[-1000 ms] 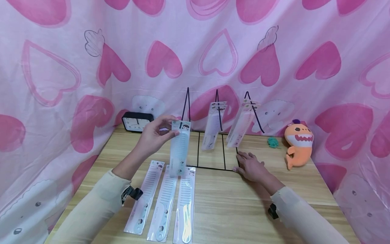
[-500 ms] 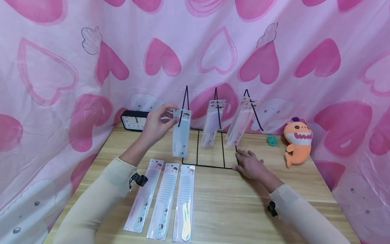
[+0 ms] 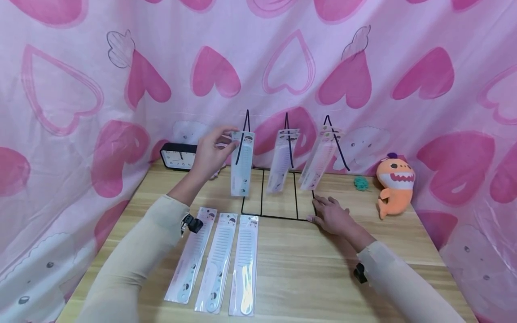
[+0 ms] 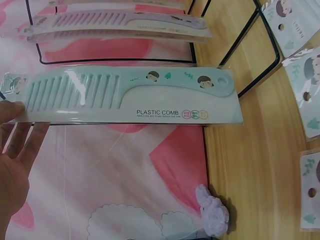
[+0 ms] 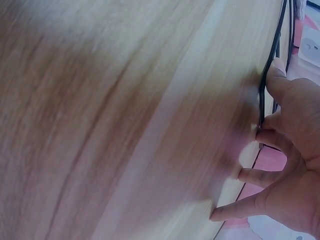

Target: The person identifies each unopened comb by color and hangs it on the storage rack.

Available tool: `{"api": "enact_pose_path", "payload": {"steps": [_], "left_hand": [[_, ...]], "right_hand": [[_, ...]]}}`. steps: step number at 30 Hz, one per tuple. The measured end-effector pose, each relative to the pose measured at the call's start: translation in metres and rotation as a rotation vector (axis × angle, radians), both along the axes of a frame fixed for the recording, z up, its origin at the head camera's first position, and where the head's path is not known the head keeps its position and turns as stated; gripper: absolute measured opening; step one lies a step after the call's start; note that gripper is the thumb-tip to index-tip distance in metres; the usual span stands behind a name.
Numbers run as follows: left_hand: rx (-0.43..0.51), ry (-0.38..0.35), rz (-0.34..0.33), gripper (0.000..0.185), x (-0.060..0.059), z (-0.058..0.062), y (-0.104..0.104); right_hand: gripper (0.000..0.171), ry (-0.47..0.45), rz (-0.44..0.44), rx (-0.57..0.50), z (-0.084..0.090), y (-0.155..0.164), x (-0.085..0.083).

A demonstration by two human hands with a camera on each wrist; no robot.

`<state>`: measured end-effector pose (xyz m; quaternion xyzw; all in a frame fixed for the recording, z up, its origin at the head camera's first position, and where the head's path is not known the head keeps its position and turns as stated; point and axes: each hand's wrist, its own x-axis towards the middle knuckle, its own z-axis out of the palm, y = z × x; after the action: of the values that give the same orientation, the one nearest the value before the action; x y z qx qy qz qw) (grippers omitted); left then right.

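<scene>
In the head view my left hand [image 3: 214, 150] pinches the upper left corner of a packaged mint-green comb [image 4: 145, 79]. The package hangs upright at the left prong of a black wire rack [image 3: 282, 218], and the prong's end shows in front of the card. My thumb lies on the front of the wrapper in the left wrist view, fingers behind it. My right hand [image 3: 333, 217] rests at the rack's front right corner, its fingers [image 5: 237, 207] spread against the wood and thumb by the base wire. Packaged purple combs [image 3: 280, 163] hang on the middle prong, pink ones [image 3: 319, 166] on the right.
Three packaged combs [image 3: 218, 264] lie side by side on the wooden table [image 3: 307, 278] in front of the rack. Behind my left hand stands a black clock [image 3: 177, 157]. An orange plush shark [image 3: 396, 186] and a small green item [image 3: 361, 183] sit at the right.
My left hand has raised the comb package and moved it back onto the left prong, whose end now shows before the card. The right hand stays at the rack's corner.
</scene>
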<state>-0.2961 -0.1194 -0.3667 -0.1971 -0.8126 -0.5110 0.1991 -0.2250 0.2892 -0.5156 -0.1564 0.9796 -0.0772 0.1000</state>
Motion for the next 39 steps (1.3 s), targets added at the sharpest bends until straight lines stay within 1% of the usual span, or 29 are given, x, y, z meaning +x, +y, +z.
{"api": "enact_pose_path", "payload": {"steps": [4,11,17,20,22,26,29,32,35,37,39], "left_hand": [[-0.003,0.027,0.006,0.037,-0.01,0.003,0.002],[0.007,0.026,0.031,0.035,-0.021,0.001,0.003],[0.024,0.008,0.038,0.035,-0.024,0.0,0.004],[0.044,0.002,0.02,0.036,-0.024,-0.002,0.003],[0.059,-0.005,-0.009,0.04,-0.023,-0.003,0.0],[0.076,-0.058,-0.089,0.059,-0.02,-0.006,-0.008],[0.061,-0.107,-0.124,0.072,-0.016,-0.009,-0.016],[0.016,-0.141,-0.125,0.078,-0.012,-0.013,-0.025],[-0.046,-0.179,-0.106,0.079,-0.006,-0.02,-0.036],[-0.094,-0.224,-0.088,0.077,-0.003,-0.025,-0.044],[-0.147,-0.289,-0.067,0.073,0.001,-0.032,-0.052]], "right_hand": [[0.074,0.007,0.004,-0.01,0.0,0.0,-0.001],[0.076,0.026,0.016,-0.015,-0.001,-0.002,0.001],[0.074,0.021,0.012,-0.008,0.0,-0.003,0.001],[0.075,0.014,0.013,-0.01,0.0,-0.002,0.001],[0.076,0.015,0.015,-0.009,-0.001,-0.002,0.001],[0.075,0.019,0.01,-0.004,0.0,-0.001,0.0],[0.075,0.021,0.009,-0.006,0.0,-0.001,-0.001],[0.075,0.022,0.011,-0.009,0.0,0.0,-0.001],[0.075,0.024,0.012,-0.01,-0.001,0.0,-0.001],[0.076,0.024,0.011,-0.008,-0.001,0.001,0.0],[0.076,0.025,0.01,-0.008,-0.001,0.001,0.0]]}}
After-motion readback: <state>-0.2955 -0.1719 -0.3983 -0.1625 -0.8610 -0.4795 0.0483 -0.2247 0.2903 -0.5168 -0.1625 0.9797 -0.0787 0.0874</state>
